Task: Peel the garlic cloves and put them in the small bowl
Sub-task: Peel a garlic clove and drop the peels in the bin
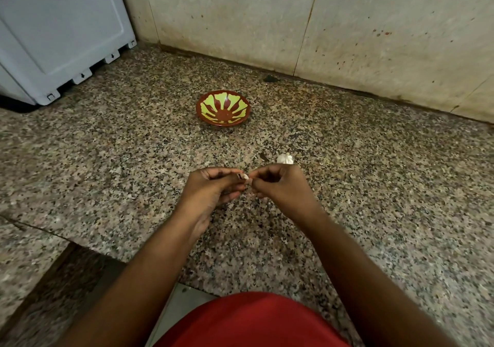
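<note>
Garlic shows in two places, as I count it: one small clove pinched between the two hands, and one white bulb or cluster lying on the bench just beyond the right hand, partly hidden behind its knuckles. One small bowl, red-brown with yellow-green petal marks, stands on the bench farther back, well apart from the hands, and I see nothing in it. A dark scrap lies on the bench just left of the bulb; I cannot tell what it is. A pale grey plastic box stands at the far left against the stained tiled wall, and another dark speck sits near the wall's foot. Nothing stands between the hands and the bowl. The left hand has its fingers curled, thumb and fingertips in a narrow grip on the clove; the right hand's fingers are curled too, pinching the same clove from the other side. Both hands hover just above the bench. A red garment fills the bottom edge of my view.
</note>
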